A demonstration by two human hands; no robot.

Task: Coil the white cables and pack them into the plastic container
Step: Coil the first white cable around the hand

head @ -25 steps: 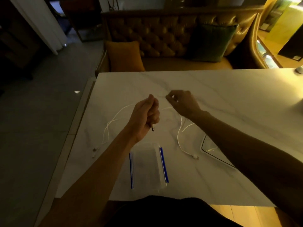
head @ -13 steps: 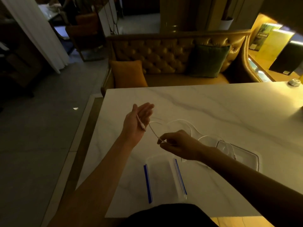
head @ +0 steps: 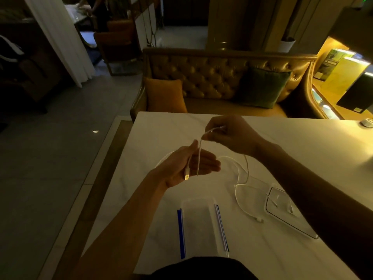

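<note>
**Starting the first loop**

My left hand is flat and open, palm up. The USB plug of a white cable lies on it, held by my thumb, I think. My right hand pinches the same cable higher up, fingers closed on it. The rest trails down on the desk, near the clear lid. The plastic container with blue strips sits empty just in front of me. I am only beginning to coil. Next I need to bring the cable around my left hand, round and round, keeping the plug still.
</note>
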